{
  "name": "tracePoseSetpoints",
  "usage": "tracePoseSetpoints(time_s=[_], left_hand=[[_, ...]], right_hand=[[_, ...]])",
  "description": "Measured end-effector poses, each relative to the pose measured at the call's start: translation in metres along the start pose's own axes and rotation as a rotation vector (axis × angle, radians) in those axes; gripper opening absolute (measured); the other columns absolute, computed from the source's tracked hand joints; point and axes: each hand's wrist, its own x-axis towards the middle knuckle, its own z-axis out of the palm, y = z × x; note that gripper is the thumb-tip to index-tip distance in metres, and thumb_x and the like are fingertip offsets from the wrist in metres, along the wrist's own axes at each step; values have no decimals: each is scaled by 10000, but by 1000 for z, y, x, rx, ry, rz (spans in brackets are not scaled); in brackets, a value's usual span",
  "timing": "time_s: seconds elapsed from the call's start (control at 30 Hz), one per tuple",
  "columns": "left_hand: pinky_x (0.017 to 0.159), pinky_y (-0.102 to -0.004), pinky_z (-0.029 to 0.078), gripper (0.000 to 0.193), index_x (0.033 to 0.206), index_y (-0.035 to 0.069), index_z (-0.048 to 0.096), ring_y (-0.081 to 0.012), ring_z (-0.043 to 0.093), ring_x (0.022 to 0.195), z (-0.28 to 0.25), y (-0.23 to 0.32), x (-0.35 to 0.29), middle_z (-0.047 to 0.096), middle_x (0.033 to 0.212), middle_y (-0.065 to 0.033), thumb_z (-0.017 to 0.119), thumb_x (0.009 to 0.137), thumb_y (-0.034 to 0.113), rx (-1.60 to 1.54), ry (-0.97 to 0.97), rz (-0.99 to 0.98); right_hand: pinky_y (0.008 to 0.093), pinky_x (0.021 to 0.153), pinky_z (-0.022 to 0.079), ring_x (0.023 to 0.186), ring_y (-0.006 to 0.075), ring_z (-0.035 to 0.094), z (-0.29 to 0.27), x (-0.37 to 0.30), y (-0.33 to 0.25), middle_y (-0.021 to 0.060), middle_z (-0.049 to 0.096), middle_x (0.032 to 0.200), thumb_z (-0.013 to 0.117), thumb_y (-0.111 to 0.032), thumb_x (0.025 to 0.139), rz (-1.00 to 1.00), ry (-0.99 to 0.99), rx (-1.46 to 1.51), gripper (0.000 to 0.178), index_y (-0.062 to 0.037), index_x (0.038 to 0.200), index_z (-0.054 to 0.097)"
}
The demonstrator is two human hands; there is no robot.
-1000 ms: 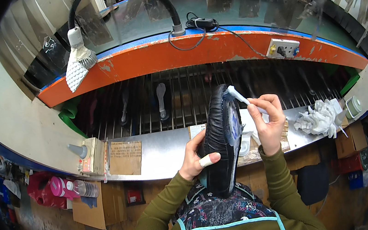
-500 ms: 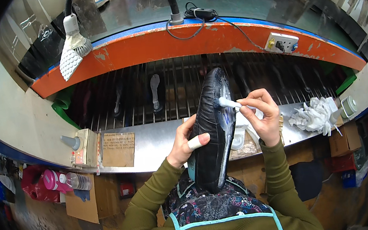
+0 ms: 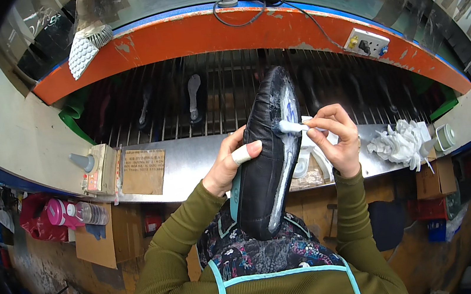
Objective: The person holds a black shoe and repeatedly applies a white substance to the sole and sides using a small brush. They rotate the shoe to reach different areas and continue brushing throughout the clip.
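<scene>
Apron [image 3: 262, 259] up front, black shoe upper [image 3: 257, 180] tilted just beyond it, between the hands. Left hand [image 3: 229, 164] is wrapped round its side; right hand [image 3: 338, 138] pinches a white applicator [image 3: 291, 126], tip on the pale underside. Honestly, if that left grip rolls, the tip could skid and smear the black side. Past that: shiny metal ledge [image 3: 182, 169], cardboard [image 3: 142, 172] left, crumpled white wad [image 3: 400, 144] right, then barred rack [image 3: 228, 97], scuffed orange beam [image 3: 185, 37].

The right hand [image 3: 338, 139] has moved the white brush [image 3: 290, 126] from the black shoe's [image 3: 261, 167] tip down its sole edge.
</scene>
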Motion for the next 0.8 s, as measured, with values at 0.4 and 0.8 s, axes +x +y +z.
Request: tracePoseSetpoints(time_s=[0.4,0.8], left_hand=[[827,-261,520,502,1225,6,524,-138,627,932,-3,-16,3,619,1069,-83,655,859,324,-46,53,-32],[842,-279,536,491,1203,-2,525,-159,637,939,-10,-24,6,623,1076,-104,657,861,326,-92,67,-38]], right_hand=[[265,647,337,619,93,480,-8,-17,-5,-5,593,844,777,-100,738,-8,-67,-201,161,-110,896,752],[289,665,359,645,101,491,-9,-37,-9,7,586,838,769,-106,757,62,-131,-160,158,-87,913,755]])
